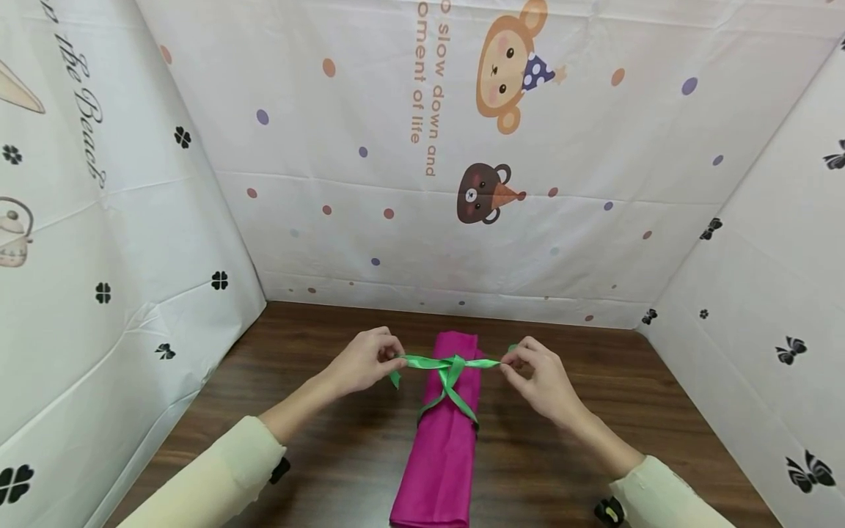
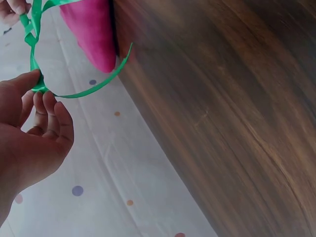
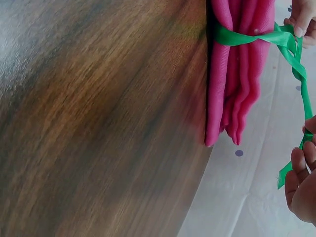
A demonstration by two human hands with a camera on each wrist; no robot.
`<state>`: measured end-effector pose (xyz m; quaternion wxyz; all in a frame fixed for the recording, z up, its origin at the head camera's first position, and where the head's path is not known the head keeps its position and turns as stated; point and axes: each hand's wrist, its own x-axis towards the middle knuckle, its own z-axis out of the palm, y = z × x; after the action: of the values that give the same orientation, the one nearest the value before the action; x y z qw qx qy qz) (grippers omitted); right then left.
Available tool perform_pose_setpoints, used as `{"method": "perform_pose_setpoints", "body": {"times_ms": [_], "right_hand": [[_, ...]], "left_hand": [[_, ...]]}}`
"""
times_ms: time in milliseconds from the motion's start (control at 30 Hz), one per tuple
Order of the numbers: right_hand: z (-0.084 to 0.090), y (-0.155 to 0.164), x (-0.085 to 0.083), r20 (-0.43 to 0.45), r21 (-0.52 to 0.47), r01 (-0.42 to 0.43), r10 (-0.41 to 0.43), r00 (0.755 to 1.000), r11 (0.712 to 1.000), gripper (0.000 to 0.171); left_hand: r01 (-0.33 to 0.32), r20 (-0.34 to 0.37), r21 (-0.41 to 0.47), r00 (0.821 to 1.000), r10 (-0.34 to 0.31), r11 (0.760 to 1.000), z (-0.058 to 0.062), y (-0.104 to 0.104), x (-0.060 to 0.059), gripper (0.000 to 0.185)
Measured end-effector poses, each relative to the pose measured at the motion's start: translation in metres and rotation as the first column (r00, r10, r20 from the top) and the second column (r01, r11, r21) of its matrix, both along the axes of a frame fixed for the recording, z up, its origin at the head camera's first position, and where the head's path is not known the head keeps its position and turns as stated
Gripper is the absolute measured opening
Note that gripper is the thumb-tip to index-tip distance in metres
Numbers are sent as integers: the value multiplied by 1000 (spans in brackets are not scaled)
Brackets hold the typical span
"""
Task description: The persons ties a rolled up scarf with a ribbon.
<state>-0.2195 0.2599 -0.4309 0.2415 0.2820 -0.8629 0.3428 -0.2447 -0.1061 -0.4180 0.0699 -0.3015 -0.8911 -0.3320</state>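
Note:
A folded magenta cloth [image 1: 444, 447] lies lengthwise on the dark wooden table [image 1: 330, 469], and it shows as a pink bundle [image 3: 237, 74] in the right wrist view. A green ribbon [image 1: 449, 364] is wound round it and crossed on top, with loose tails hanging toward me. My left hand [image 1: 370, 359] pinches the ribbon's left end [image 2: 35, 84] between thumb and fingertips. On the other side my right hand [image 1: 538, 374] pinches the right end [image 3: 307, 126]. The ribbon is pulled taut between both hands, just above the cloth.
Printed white sheets wall the table in: back [image 1: 462, 183], left [image 1: 99, 257] and right [image 1: 772, 293]. Bare wood lies on either side of the cloth. Cream sleeves [image 1: 218, 477] cover both forearms.

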Motion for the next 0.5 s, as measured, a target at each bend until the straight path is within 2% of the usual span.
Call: {"method": "perform_pose_setpoints", "body": {"times_ms": [500], "right_hand": [[-3, 11, 3, 5, 16, 8, -8, 1000, 1000, 19]], "left_hand": [[8, -5, -29, 1000, -9, 1000, -2, -18, -1, 11]]}}
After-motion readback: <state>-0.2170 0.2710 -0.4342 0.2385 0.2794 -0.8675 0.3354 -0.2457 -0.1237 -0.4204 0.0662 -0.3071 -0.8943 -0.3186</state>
